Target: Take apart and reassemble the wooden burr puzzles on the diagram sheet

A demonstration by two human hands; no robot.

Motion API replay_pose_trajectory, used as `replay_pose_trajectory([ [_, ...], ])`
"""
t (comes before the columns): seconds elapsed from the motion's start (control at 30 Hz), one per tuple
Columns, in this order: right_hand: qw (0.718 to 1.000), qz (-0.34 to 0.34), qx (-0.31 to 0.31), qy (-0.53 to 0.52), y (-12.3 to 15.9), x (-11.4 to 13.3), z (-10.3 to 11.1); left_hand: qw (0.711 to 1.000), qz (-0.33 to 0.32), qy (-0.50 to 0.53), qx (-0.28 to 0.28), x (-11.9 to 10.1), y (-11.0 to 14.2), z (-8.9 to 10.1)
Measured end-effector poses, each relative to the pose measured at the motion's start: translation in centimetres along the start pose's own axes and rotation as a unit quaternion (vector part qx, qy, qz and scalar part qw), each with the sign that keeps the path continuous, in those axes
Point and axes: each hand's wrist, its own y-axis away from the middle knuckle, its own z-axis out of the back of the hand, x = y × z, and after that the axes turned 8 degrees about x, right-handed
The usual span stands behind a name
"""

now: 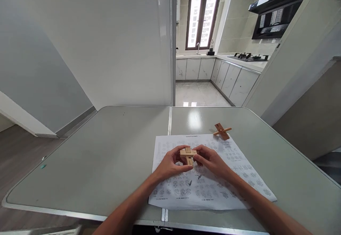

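Observation:
Between my hands, a little above a printed sheet, is a wooden block puzzle (188, 153) of pale interlocking pieces crossed over one another. My left hand (173, 162) grips it from the left, with the thumb along the near side and the fingers behind. From the right, my right hand (209, 159) pinches the end of the crosswise piece between thumb and fingers. The large white instruction sheet (213, 192) lies under both hands, covered in small line drawings of puzzle shapes. Parts of the puzzle's far side are hidden by my fingers.
At the sheet's far right corner lie a flat brown wooden piece (218, 126) and a thin wooden stick (227, 130) crossed over it. The grey folding table (80, 164) has a metal rim and a centre seam. A small green bit (43, 166) sits near its left edge.

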Motion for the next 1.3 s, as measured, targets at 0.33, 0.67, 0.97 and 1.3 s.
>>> replay_pose_trajectory([
  [0.33,0.993,0.039,-0.052,0.096,-0.1,0.5,0.2,0.993,-0.010,0.081,-0.079,0.2,-0.6,0.8],
  [0.67,0.960,0.046,0.013,0.275,0.1,-0.9,-0.1,0.988,-0.015,0.067,-0.136,-0.4,-0.5,1.2],
  [0.97,0.961,0.062,-0.012,0.269,-0.2,-0.2,-0.4,0.991,-0.024,0.036,-0.126,0.3,-0.6,1.2],
  [1.3,0.951,0.125,-0.106,0.261,-0.4,-0.4,0.3,0.991,-0.015,0.034,-0.126,0.2,-0.7,1.1],
])
